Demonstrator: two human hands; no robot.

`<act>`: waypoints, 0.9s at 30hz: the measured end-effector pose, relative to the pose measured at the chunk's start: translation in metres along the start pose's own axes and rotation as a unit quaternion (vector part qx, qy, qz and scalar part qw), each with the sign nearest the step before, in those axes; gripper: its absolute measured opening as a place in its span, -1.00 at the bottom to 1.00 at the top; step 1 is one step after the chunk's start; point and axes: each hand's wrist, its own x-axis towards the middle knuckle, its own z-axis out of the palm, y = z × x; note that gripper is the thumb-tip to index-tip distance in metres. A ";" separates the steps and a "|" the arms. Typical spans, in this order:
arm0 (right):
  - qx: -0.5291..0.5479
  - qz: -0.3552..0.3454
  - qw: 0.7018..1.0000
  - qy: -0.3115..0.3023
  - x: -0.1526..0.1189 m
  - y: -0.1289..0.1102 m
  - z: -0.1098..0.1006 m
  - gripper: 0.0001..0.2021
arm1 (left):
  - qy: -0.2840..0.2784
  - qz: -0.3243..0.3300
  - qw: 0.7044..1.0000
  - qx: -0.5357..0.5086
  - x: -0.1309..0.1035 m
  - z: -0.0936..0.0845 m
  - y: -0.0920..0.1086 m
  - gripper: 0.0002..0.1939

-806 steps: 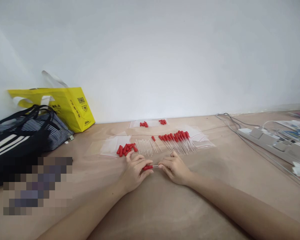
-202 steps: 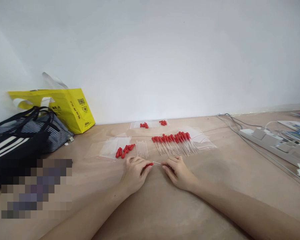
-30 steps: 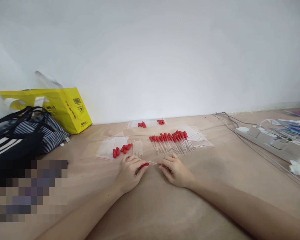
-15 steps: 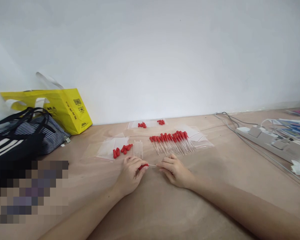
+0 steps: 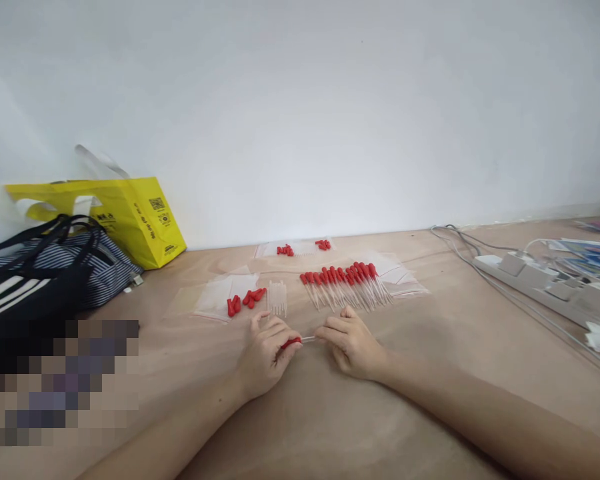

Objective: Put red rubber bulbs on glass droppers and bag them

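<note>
Between finger and thumb, my left hand [image 5: 270, 350] pinches a red rubber bulb [image 5: 291, 343]. A thin clear pipette tube [image 5: 308, 339] runs from the bulb's open end to my right hand [image 5: 350, 343], whose closed fingers grip its other end. Bulb and tube meet in line, though how deep the tube sits in the bulb I cannot tell. Beyond my right hand lies a row of red-bulbed droppers [image 5: 343, 283], their clear tips toward me. Past my left hand are several loose red bulbs [image 5: 253, 297] and a small group of bare clear tubes [image 5: 277, 297].
Clear plastic bags [image 5: 215, 297] lie under the loose bulbs, and more bags [image 5: 395, 270] behind the droppers. Further bulbs [image 5: 323, 245] rest near the wall. A yellow bag [image 5: 145, 223] and a striped bag [image 5: 113, 263] stand left; a power strip [image 5: 525, 287] with cables lies right.
My left hand and the red bulb have shifted slightly right and toward me. The hands are a little closer together, with less of the clear tube showing between them.
</note>
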 end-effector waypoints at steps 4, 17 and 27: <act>0.022 0.021 1.000 0.004 0.003 -0.003 0.003 -0.78 | 0.002 0.007 1.000 -0.002 0.000 0.000 0.001 -0.81; 0.052 0.029 0.998 -0.016 0.007 -0.003 0.002 -0.82 | -0.019 -0.003 1.000 -0.007 0.001 0.000 -0.002 -0.84; 0.061 0.024 0.997 -0.027 0.005 0.000 0.001 -0.81 | 0.055 0.053 0.996 0.034 -0.003 -0.002 -0.009 -0.76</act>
